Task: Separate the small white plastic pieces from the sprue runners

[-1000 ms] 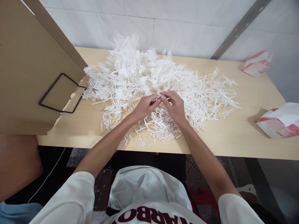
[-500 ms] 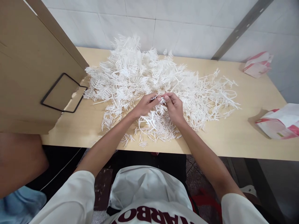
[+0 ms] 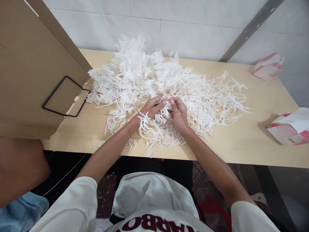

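A wide heap of white branched plastic sprigs (image 3: 135, 74) covers the middle of the table. Over its front part, my left hand (image 3: 153, 107) and my right hand (image 3: 179, 112) meet, fingertips nearly touching. Both are closed in a pinch on a small white plastic sprig (image 3: 166, 111), whose fine prongs hang below the fingers. A curved, bare-looking white stem piece (image 3: 150, 129) shows just beneath my left hand, by the wrist; I cannot tell whether it is joined to the held sprig. Loose bits (image 3: 131, 145) lie near the front edge.
A cardboard sheet (image 3: 36, 64) stands at the left, with a black wire frame (image 3: 66, 96) beside it. Two red-and-white paper bags (image 3: 267, 67) (image 3: 291, 127) sit at the right of the wooden table (image 3: 241, 145). Another person's arm (image 3: 21, 167) is at the lower left. A tiled wall (image 3: 183, 29) rises behind.
The curved white stem piece below my hands has shifted left and up, toward my left wrist. My right hand has dipped slightly; both hands stay pinched together.
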